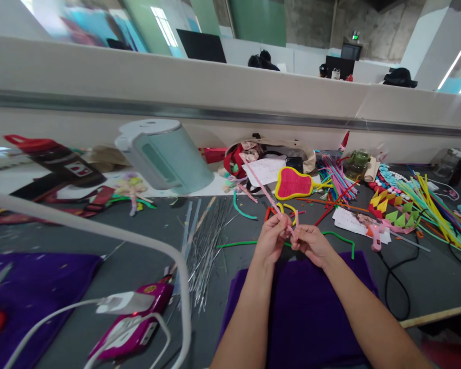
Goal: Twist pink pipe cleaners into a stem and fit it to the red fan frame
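A pink pipe cleaner (262,185) is pinched between both hands above the front of the grey table. My left hand (273,237) is closed on it, and its long end rises up and to the left. Close beside it, my right hand (312,243) also grips the pipe cleaner, where a short end stands up. The fingers partly hide the bend between them. Beneath the hands lies a purple cloth (311,312). A green pipe cleaner (341,237) lies behind my right hand. Just beyond, a pink paddle shape with a yellow border (294,183) rests on the table.
Silver wires (207,261) are spread to the left, near a magenta power strip (138,323). A pale-blue kettle (169,156) stands behind them. On the right are a pink glue gun (376,234) with its cord and bundles of coloured pipe cleaners (438,210). A white curved tube (146,233) crosses the left foreground.
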`<act>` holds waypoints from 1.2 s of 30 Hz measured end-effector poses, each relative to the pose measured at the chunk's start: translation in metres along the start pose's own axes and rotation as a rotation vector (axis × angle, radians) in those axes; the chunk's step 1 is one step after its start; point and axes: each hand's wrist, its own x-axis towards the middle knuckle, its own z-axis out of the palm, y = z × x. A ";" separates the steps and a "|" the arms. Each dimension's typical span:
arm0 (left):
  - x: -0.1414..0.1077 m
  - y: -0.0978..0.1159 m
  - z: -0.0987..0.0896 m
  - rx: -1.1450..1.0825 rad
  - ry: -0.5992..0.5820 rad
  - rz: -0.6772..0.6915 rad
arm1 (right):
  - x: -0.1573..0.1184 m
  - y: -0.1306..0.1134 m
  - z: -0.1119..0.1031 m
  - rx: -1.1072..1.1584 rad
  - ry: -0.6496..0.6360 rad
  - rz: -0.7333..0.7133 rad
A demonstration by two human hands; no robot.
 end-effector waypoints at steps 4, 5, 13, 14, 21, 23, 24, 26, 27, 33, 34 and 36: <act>0.002 -0.004 0.003 0.085 0.057 0.021 | 0.000 -0.002 -0.001 -0.338 0.115 -0.217; 0.003 -0.006 0.004 0.140 0.082 0.040 | 0.000 -0.003 -0.002 -0.493 0.162 -0.301; 0.006 -0.007 0.001 0.314 0.138 0.098 | -0.002 -0.006 -0.006 -0.848 0.247 -0.442; 0.005 -0.006 0.001 0.286 0.133 0.085 | 0.000 -0.005 -0.006 -0.722 0.229 -0.358; 0.003 -0.005 0.004 0.069 0.110 0.055 | 0.004 -0.003 -0.007 0.036 0.149 0.056; 0.002 -0.004 0.005 0.034 0.104 0.078 | 0.003 -0.004 -0.006 0.168 0.095 0.135; 0.001 -0.004 0.006 0.021 0.098 0.090 | 0.003 -0.004 -0.005 0.230 0.065 0.171; 0.000 -0.005 0.007 -0.002 0.086 0.109 | 0.001 -0.004 -0.004 0.347 0.007 0.229; 0.000 -0.005 0.008 -0.011 0.083 0.115 | 0.001 -0.004 -0.003 0.400 -0.012 0.249; 0.001 -0.007 0.008 -0.026 0.117 0.106 | 0.003 -0.002 -0.001 0.339 0.066 0.233; 0.002 -0.007 0.008 -0.030 0.136 0.102 | 0.003 -0.002 -0.001 0.255 0.112 0.176; 0.003 -0.008 0.007 -0.046 0.173 0.102 | 0.004 -0.004 -0.001 0.062 0.222 0.025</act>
